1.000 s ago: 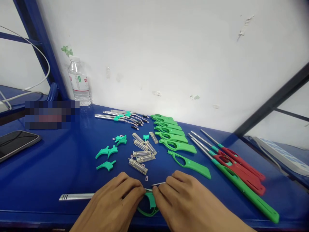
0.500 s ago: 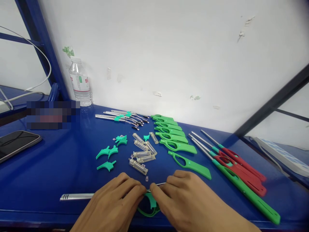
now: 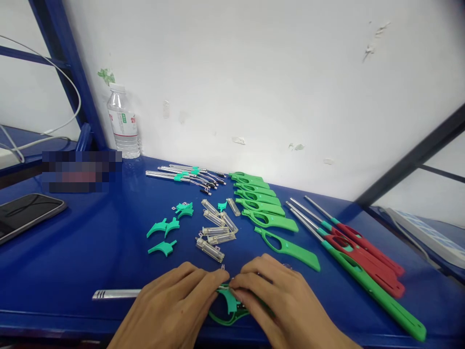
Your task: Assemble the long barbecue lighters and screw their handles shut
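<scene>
While the silver tube (image 3: 115,294) is left lying along the near edge of the bench (image 3: 90,252), its right end covered by the left hand (image 3: 174,300), a change is seen further right. The left hand is clasped over the front of the green handle (image 3: 228,323) and has hardly been moved. By the handle's finger loop the teal trigger (image 3: 230,302) is seated, and a dark piece (image 3: 240,306) just right of it is now better exposed. The right hand (image 3: 279,295) has been shifted inward, its fingertips brought close to those of the left; whether they touch cannot be told. The slim rod that was seen at its fingers half a second ago can no longer be made out, so the work appears to be done by fingertips alone, just above the trigger; what is pinched there is hidden. Of the containers, a capped bottle (image 3: 123,128) is stood near the wall at the back left, its fill level hard to judge. Nearer the middle, clear tubes (image 3: 210,249) are loosely heaped; whether any liquid is held in them cannot be told. To their right, green shells (image 3: 283,223) are laid in a row, and beyond them red and green lighters (image 3: 378,271).
</scene>
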`<act>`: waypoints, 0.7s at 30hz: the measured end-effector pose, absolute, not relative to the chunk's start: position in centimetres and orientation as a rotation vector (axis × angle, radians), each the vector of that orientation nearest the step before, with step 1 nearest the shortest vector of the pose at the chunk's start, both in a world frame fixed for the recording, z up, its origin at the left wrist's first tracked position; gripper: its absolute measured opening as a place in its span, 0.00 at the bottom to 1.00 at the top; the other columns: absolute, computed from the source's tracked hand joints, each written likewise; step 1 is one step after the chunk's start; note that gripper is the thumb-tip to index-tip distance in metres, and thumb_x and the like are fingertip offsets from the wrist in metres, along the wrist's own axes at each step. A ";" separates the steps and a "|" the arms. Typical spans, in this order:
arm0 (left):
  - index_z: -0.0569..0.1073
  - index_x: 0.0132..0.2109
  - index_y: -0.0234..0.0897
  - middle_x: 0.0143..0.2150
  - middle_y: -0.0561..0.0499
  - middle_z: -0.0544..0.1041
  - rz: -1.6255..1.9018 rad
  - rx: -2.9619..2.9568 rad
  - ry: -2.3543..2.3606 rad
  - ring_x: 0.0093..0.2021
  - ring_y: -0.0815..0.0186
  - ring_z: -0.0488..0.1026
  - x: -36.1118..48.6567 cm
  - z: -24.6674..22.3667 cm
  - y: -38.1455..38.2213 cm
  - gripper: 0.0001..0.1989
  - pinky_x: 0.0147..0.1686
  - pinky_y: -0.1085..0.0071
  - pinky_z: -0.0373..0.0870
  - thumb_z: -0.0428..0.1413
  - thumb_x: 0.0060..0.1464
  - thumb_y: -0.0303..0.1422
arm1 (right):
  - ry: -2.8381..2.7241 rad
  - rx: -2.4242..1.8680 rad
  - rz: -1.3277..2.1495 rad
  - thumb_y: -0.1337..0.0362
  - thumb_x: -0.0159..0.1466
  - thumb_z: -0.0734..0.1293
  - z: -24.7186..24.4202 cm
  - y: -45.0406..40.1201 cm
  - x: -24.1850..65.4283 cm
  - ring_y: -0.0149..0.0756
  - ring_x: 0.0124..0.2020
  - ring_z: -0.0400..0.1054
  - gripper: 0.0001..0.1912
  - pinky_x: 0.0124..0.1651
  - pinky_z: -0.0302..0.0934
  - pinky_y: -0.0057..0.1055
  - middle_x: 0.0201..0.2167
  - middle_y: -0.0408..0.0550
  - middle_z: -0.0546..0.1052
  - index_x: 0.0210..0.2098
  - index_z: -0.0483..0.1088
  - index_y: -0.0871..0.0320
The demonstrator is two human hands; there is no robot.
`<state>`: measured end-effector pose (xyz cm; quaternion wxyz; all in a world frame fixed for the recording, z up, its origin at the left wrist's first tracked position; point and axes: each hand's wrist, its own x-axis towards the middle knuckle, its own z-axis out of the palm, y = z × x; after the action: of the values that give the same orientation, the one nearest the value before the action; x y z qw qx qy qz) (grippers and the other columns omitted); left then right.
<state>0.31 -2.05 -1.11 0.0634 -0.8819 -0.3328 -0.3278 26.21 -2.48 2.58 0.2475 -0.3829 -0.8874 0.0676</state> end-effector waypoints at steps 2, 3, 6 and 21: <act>0.72 0.66 0.41 0.45 0.54 0.88 -1.024 -2.682 -1.017 0.41 0.62 0.86 0.2 -1.1 -2.0 0.17 0.43 0.69 0.84 0.45 0.82 0.25 | -2.386 -1.027 0.202 0.64 0.85 0.65 2.3 -2.5 26.2 0.38 0.41 0.80 0.11 0.44 0.71 0.31 0.45 0.42 0.86 0.51 0.80 0.50; 0.73 0.66 0.41 0.44 0.55 0.88 -1.048 -2.679 -1.020 0.40 0.63 0.86 0.2 -1.1 -2.0 0.16 0.41 0.70 0.84 0.46 0.82 0.26 | -2.372 -1.028 0.215 0.64 0.85 0.64 2.2 -2.5 26.2 0.38 0.41 0.81 0.11 0.45 0.71 0.31 0.45 0.42 0.86 0.51 0.80 0.50; 0.74 0.64 0.40 0.43 0.54 0.88 -1.029 -2.693 -1.001 0.40 0.62 0.86 -0.2 -1.2 -2.1 0.16 0.41 0.70 0.84 0.46 0.81 0.24 | -2.330 -1.047 0.259 0.64 0.85 0.64 2.1 -2.6 26.1 0.38 0.42 0.81 0.12 0.45 0.72 0.31 0.45 0.41 0.86 0.51 0.81 0.50; 0.76 0.64 0.41 0.50 0.54 0.89 -0.982 -2.722 -0.903 0.43 0.61 0.87 -0.5 -1.0 -2.0 0.17 0.44 0.66 0.85 0.48 0.79 0.24 | -2.297 -1.158 0.212 0.76 0.72 0.75 2.3 -3.2 25.3 0.40 0.39 0.80 0.12 0.45 0.74 0.36 0.40 0.42 0.83 0.45 0.82 0.51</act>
<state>-0.46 -1.96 -1.00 0.0550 -0.8966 -0.2975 -0.3233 25.30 -3.23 2.33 0.2766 -0.4310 -0.8552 0.0791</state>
